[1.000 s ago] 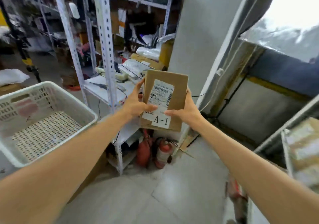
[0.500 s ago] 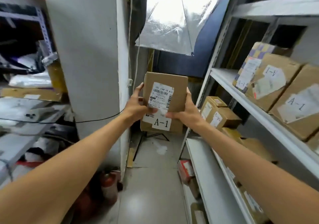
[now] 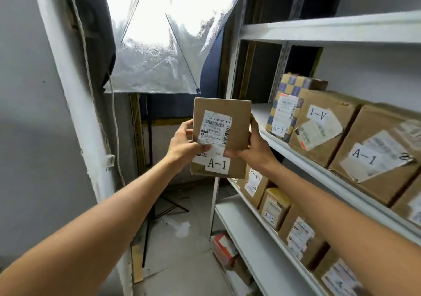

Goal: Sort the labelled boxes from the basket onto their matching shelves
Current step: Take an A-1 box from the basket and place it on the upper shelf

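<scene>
Leftmost, a grey wall [image 3: 34, 113] is bordering open floor [image 3: 193, 261] running up to the shelf [image 3: 319, 170]. The left hand [image 3: 182, 145] and right hand [image 3: 252, 149] are holding the A-1 box [image 3: 237, 122] in mid-air, fingers [image 3: 188, 124] curled round its side edges, thumbs pressing its label; it is standing upright, long axis vertical, label facing the camera. Just right, the shelf is showing bare room beside stored boxes [image 3: 323, 131].

Brown cardboard box [image 3: 238, 122] up front, white labels [image 3: 215, 128], black print. Pale grey shelf [image 3: 319, 29], and there's a blue-and-yellow chequered box [image 3: 293, 83]. Silver umbrella [image 3: 155, 67] lining, navy outside. Down low, a red-and-white carton [image 3: 222, 244].
</scene>
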### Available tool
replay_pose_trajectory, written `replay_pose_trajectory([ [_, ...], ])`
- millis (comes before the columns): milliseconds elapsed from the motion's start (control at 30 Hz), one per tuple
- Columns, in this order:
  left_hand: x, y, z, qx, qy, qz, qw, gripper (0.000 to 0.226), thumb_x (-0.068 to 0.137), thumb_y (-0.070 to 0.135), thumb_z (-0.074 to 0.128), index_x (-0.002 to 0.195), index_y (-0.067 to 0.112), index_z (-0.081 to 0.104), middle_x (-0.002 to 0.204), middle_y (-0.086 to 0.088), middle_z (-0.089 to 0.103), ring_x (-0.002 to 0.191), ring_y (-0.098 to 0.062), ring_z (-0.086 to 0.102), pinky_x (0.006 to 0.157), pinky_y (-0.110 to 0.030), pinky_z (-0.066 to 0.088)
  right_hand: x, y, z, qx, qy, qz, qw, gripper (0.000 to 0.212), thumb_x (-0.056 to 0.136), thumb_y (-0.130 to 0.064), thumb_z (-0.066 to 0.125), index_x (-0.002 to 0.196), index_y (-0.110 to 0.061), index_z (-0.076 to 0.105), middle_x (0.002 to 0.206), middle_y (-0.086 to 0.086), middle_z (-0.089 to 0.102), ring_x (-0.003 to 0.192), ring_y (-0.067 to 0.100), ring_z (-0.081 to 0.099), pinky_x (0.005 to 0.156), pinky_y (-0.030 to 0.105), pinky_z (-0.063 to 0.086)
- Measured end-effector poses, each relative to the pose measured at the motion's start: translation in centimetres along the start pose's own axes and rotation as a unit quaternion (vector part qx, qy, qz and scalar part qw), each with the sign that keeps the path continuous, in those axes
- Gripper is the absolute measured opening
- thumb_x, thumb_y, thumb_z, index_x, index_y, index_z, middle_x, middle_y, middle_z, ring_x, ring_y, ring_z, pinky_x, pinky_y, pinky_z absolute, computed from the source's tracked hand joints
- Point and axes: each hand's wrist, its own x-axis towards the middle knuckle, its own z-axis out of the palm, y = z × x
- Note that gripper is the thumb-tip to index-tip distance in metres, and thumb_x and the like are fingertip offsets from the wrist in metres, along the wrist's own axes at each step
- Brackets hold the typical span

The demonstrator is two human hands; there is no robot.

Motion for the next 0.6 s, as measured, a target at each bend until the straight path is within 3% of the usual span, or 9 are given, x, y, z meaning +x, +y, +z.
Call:
replay_pose_trajectory([
  [200, 8.7, -1.3, 2.5, -0.027, -0.032, 0.032, 0.999, 0.081, 0.073, -0.001, 0.075, 0.141, 0.023, 0.038, 0.110, 0.001, 0.061, 0.106, -0.022, 0.063, 0.083, -0.049, 0.057, 7.0, 1.9, -0.2, -0.021, 0.087, 0.003, 0.996, 0.113, 0.074, -0.012, 0.081, 0.153, -0.029, 0.002, 0.139, 0.006, 0.051, 0.127, 0.025, 0.050, 0.098, 0.042, 0.046],
  [300, 13.2, -1.4, 3.8, -0.023, -0.028, 0.047, 0.998, 0.079, 0.074, -0.003, 0.075, 0.140, 0.020, 0.040, 0.099, 0.008, 0.061, 0.096, -0.014, 0.063, 0.075, -0.036, 0.058, 11.2, 3.0, -0.8, -0.027, 0.122, 0.001, 0.992, 0.103, 0.079, -0.011, 0.077, 0.153, -0.029, 0.008, 0.137, 0.006, 0.051, 0.124, 0.024, 0.050, 0.096, 0.041, 0.048],
  [400, 17.8, -1.2, 5.6, 0.003, -0.047, 0.057, 0.997, 0.070, 0.075, -0.002, 0.074, 0.136, 0.017, 0.046, 0.095, 0.006, 0.061, 0.100, -0.019, 0.064, 0.069, -0.028, 0.056, 15.0, 4.4, -1.6, -0.015, 0.155, 0.017, 0.988, 0.096, 0.081, -0.010, 0.075, 0.153, -0.027, 0.013, 0.137, 0.005, 0.049, 0.124, 0.023, 0.049, 0.099, 0.045, 0.048],
  [533, 23.7, -1.7, 8.3, 0.015, -0.041, 0.076, 0.996, 0.078, 0.072, 0.001, 0.078, 0.138, 0.025, 0.045, 0.117, -0.006, 0.054, 0.112, -0.021, 0.059, 0.086, -0.044, 0.055, 20.1, 6.4, -3.0, -0.011, 0.218, 0.041, 0.975, 0.073, 0.081, -0.004, 0.072, 0.143, -0.015, 0.034, 0.124, 0.001, 0.054, 0.110, 0.015, 0.054, 0.089, 0.033, 0.051],
  [600, 26.0, -2.2, 9.4, 0.011, -0.041, 0.080, 0.996, 0.076, 0.074, 0.002, 0.077, 0.139, 0.026, 0.045, 0.123, -0.004, 0.055, 0.115, -0.018, 0.057, 0.088, -0.044, 0.054, 21.9, 7.3, -3.0, -0.018, 0.238, 0.056, 0.969, 0.068, 0.081, -0.008, 0.071, 0.138, -0.017, 0.035, 0.125, 0.006, 0.054, 0.113, 0.023, 0.057, 0.089, 0.042, 0.055],
])
